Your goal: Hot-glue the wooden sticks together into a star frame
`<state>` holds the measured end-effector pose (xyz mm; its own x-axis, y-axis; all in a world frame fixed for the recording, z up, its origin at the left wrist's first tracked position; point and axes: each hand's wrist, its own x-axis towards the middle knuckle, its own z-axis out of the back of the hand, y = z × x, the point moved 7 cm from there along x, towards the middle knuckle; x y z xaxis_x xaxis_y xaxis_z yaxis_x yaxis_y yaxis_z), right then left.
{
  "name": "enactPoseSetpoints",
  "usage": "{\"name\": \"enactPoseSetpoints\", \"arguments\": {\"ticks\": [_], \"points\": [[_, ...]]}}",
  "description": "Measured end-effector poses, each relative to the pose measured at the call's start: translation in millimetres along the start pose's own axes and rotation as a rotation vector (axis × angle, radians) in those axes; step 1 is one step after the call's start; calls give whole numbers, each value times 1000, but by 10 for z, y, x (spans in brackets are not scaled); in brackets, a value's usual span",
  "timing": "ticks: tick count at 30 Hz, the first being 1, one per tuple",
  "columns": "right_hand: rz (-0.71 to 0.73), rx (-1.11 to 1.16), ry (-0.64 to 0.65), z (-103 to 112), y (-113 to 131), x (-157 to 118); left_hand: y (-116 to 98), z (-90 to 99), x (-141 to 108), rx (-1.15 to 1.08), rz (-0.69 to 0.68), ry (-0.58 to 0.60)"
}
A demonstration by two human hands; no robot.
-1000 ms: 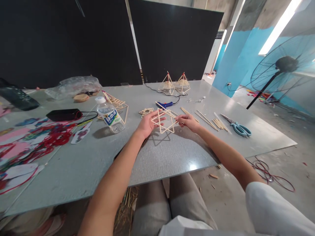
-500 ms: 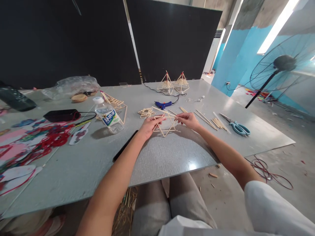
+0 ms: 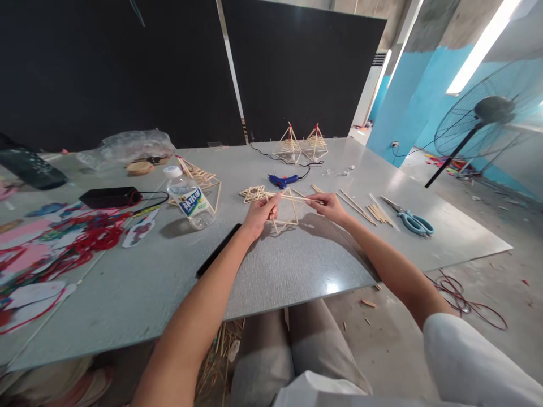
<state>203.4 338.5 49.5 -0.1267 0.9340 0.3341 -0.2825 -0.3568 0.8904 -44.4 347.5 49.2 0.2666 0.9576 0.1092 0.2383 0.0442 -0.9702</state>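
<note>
The star-shaped stick frame (image 3: 294, 209) is in front of the person, above the worktop (image 3: 288, 271); whether its lowest corner touches the surface, I cannot tell. The left hand (image 3: 259, 216) has its fingers closed on the frame's left side, and they hide part of it. The right hand (image 3: 328, 206) pinches the end of a thin stick (image 3: 302, 198), which crosses the frame's upper part; whether they are joined is hard to see. The left forearm partly covers a flat black object (image 3: 218, 250). The fan (image 3: 494, 110) is cut off by the picture's right edge.
</note>
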Motion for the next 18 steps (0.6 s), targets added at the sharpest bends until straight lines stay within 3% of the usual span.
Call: {"name": "enactPoseSetpoints", "arguments": {"ticks": [11,18], "points": [[-33,34,84,-62,2,-20,63,41,-5,8,-4,-45],[-107,135,58,-68,-96,-9,94,56,15,-47,27,-45]]}}
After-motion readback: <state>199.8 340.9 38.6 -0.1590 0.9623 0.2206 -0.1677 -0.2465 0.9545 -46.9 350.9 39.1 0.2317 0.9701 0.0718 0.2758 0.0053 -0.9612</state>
